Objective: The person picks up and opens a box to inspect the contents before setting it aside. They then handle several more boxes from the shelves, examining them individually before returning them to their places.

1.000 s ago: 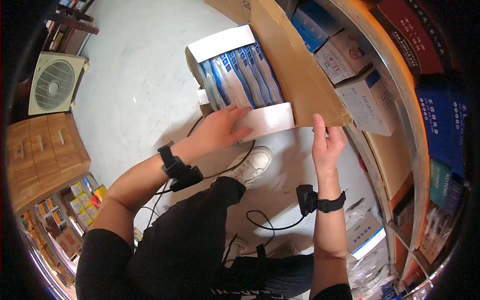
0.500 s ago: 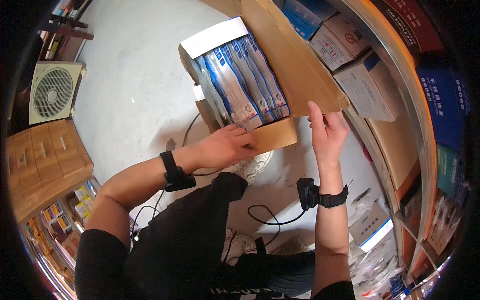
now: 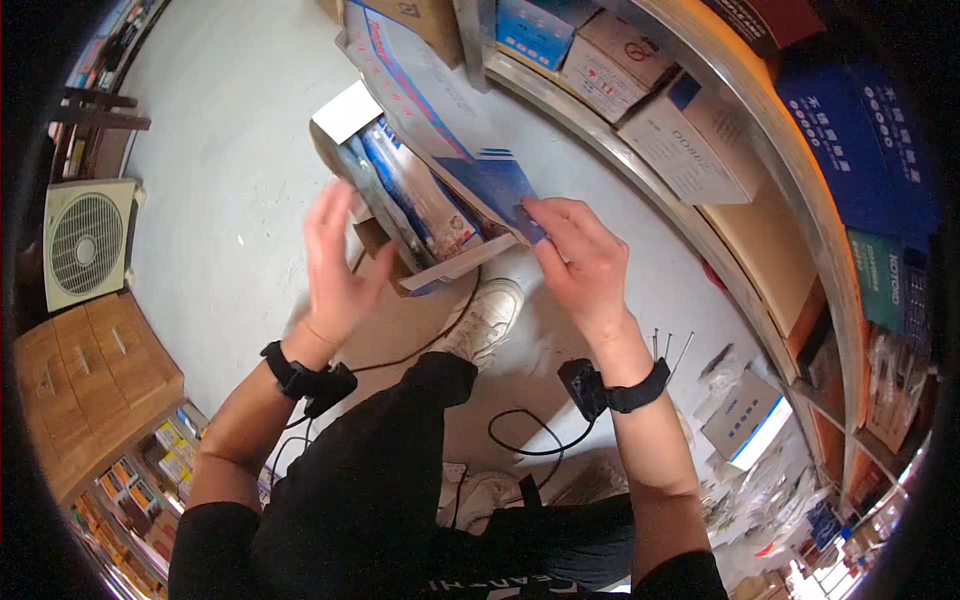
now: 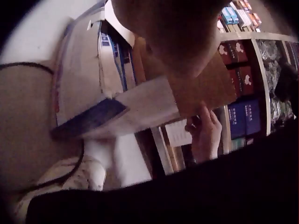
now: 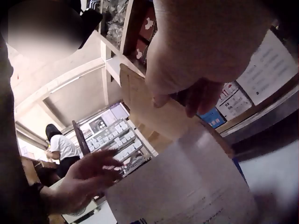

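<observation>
A cardboard box (image 3: pixel 383 240) stands partly open, with clear and blue packets (image 3: pixel 415 195) inside and a white flap (image 3: pixel 347 112) at its far end. Its raised lid (image 3: pixel 425 95) shows a printed white and blue outer face. My right hand (image 3: pixel 585 260) pinches the lid's near corner; the left wrist view also has this hand (image 4: pixel 207 135) at the edge of the brown cardboard (image 4: pixel 201 88). At the box's left side my left hand (image 3: pixel 340 270) is raised with fingers spread, and the right wrist view shows it (image 5: pixel 88 179) holding nothing.
Shelves with boxes (image 3: pixel 690 140) curve along the right. A white fan (image 3: pixel 88 245) and wooden drawers (image 3: pixel 95 365) stand at left. A black cable (image 3: pixel 540 440) lies near the shoes (image 3: pixel 485 320). Another person (image 5: pixel 63 147) appears in the right wrist view.
My left hand has left the near flap and moved left. My right hand has moved left with the lid, which has tilted over the box so its printed side shows. The box sits farther left in view.
</observation>
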Tool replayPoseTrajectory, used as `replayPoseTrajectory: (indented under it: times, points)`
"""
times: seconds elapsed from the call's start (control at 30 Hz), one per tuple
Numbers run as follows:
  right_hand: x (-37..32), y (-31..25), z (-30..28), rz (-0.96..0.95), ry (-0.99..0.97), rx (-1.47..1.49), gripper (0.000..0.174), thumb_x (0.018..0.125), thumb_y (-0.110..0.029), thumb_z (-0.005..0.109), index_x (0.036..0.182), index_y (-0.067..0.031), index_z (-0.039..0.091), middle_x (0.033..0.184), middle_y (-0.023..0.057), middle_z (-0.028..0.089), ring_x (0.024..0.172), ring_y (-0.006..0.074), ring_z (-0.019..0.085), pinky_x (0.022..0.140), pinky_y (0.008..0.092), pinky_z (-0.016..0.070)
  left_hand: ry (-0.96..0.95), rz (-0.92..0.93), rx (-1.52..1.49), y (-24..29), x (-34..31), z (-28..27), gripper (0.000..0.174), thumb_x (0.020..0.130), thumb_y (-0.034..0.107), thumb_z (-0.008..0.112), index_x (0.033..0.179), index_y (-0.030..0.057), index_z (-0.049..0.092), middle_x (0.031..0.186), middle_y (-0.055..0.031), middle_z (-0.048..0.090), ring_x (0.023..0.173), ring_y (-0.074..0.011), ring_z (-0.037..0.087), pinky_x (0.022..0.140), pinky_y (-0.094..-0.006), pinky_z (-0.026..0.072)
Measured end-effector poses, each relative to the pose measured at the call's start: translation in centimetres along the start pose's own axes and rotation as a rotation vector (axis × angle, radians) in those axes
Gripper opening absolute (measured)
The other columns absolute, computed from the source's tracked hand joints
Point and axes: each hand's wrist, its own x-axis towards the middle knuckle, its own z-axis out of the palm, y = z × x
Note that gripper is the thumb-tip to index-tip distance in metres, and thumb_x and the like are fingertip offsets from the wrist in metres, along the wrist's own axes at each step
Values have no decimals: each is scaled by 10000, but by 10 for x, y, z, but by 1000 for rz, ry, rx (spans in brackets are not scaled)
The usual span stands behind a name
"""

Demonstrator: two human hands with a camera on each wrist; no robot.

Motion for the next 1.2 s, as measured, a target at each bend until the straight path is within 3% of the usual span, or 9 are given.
replayPoseTrajectory:
  times: [0.1, 0.2, 0.37, 0.5, 0.57, 0.63, 0.83, 0.9, 1.2]
  points:
    - [3, 3, 2, -28, 47, -40, 210, 670, -37, 620, 879, -48, 604, 844, 80, 584, 672, 252, 573, 561, 279, 471, 154, -35, 174, 2, 9, 0, 462, 618, -40, 633, 1058, 32, 508, 1117, -169, 442, 997, -320, 455, 827, -358, 395]
    - [4, 9, -4, 121, 173, 4, 75, 705, -53, 622, 736, -7, 571, 712, 98, 544, 571, 242, 517, 503, 266, 424, -220, 269, 104, -1, -2, 9, 485, 574, 26, 625, 1046, 89, 532, 1069, -122, 489, 1006, -296, 461, 848, -371, 378]
    - [6, 11, -4, 195, 196, 62, 290, 740, -96, 627, 593, 27, 409, 582, 108, 388, 474, 219, 337, 436, 277, 322, -369, 397, 264, 13, 0, 20, 392, 647, 62, 534, 1036, 117, 543, 1081, -70, 504, 996, -254, 471, 862, -388, 352]
    - [6, 12, 2, 182, 197, 92, 164, 706, -57, 629, 647, 8, 491, 614, 93, 440, 485, 224, 405, 452, 266, 370, -224, 122, 314, -22, 13, 36, 343, 689, 83, 531, 1032, 84, 539, 1026, -80, 524, 1002, -269, 462, 911, -410, 311]
    - [9, 7, 7, -129, 166, -8, 121, 669, -48, 603, 787, -57, 575, 713, 61, 509, 533, 207, 483, 485, 256, 426, -200, 15, 458, -34, 11, 40, 345, 684, 99, 539, 1029, 94, 544, 988, -70, 532, 990, -251, 466, 920, -399, 297]
    - [1, -2, 14, -239, 9, -138, 208, 665, -62, 576, 870, -94, 576, 801, 46, 522, 585, 195, 512, 513, 264, 447, -431, 88, 796, -43, 3, 41, 306, 680, 70, 551, 986, 78, 567, 950, -90, 536, 984, -256, 469, 927, -355, 296]
    - [-29, -4, 48, -298, -473, -396, 287, 703, -117, 498, 984, -128, 551, 1027, 50, 494, 727, 197, 547, 611, 302, 476, -3, -254, 192, -80, -27, 5, 287, 708, 37, 485, 980, 21, 576, 1023, -101, 539, 963, -249, 481, 825, -317, 399]
    - [-37, 2, 56, -222, -383, -329, 270, 710, -115, 506, 976, -98, 549, 1043, 56, 495, 754, 202, 554, 647, 310, 481, 121, -989, -638, -78, -24, -5, 304, 757, 43, 429, 1036, -4, 541, 978, -88, 540, 922, -188, 486, 809, -301, 399]
    - [-72, 19, 46, -33, -158, 52, 421, 711, -112, 512, 1131, -94, 489, 1157, 73, 487, 921, 208, 544, 726, 329, 478, 137, -309, 29, -22, 17, 16, 436, 801, 106, 542, 1205, 49, 386, 1220, -90, 421, 1141, -204, 372, 941, -349, 300]
